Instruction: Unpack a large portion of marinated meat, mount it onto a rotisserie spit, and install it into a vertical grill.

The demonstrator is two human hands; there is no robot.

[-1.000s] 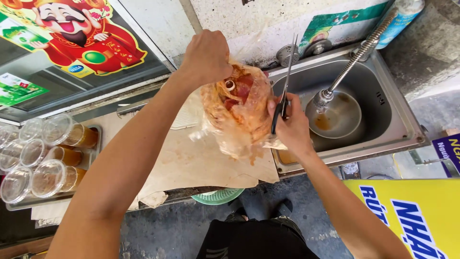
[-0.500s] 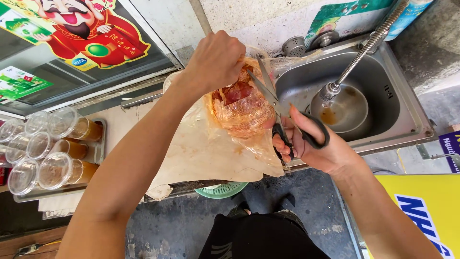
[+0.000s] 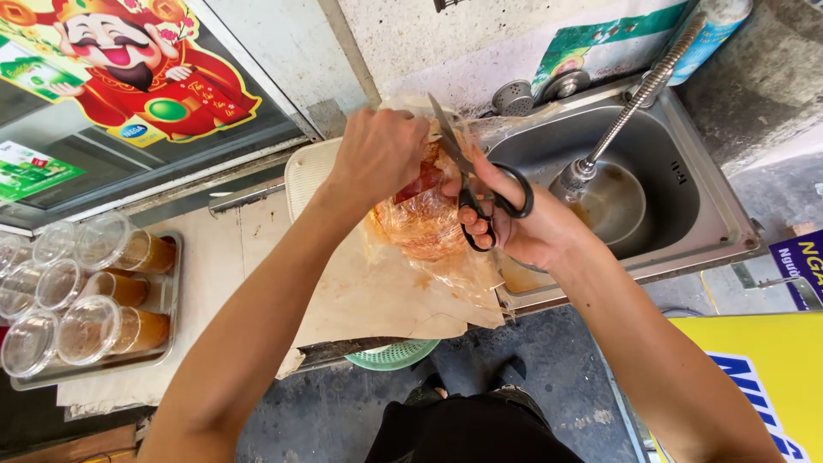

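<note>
My right hand (image 3: 523,225) has its fingers threaded through the black loops of the scissors (image 3: 480,193) and curled tight around them; the blades point up and away from me, their tips at the top of the plastic bag (image 3: 424,219). Whether the blades are parted or closed I can't quite tell from this angle. My left hand (image 3: 377,154) is bunched into a fist, pinching the gathered top of that bag and holding it up over the edge of the counter. The bag is clear, with something orange-red inside, and it hangs between my two hands above a sheet of brown paper (image 3: 369,296). Just to the right sits the steel sink (image 3: 686,184), a flexible metal hose (image 3: 630,107) dipping into a bowl (image 3: 613,206) there. Far left, a tray (image 3: 167,296) holds lidded cups of brown drink (image 3: 103,330).
</note>
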